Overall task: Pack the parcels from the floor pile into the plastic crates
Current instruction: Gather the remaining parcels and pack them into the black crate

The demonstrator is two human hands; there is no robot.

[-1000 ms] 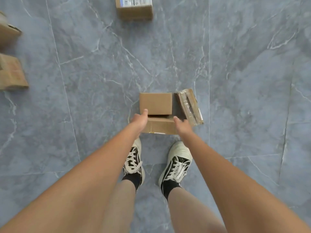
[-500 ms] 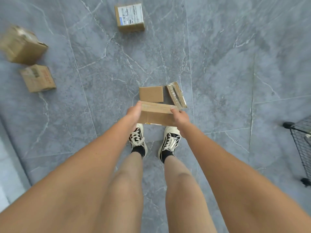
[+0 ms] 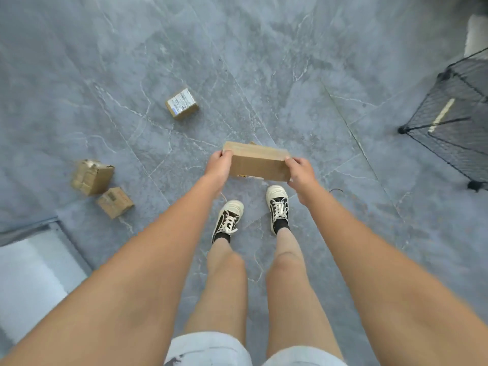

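Flat cardboard parcel, on the floor 1 s ago, is now being held up off grey marble-look floor tiles w/ both hands: left hand gripping its left end, right hand gripping the right. Black wire-mesh crate is now showing right of parcel; labelled box & two dented boxes lying left of it.

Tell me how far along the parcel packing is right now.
Done: nothing visibly packed; no plastic crate is in view, only a black wire mesh bin at right, contents unclear.
In hand: the left hand and right hand grip the ends of one long cardboard parcel, lifted off the floor.
Left: a labelled parcel ahead, and a torn parcel and a small parcel at left.
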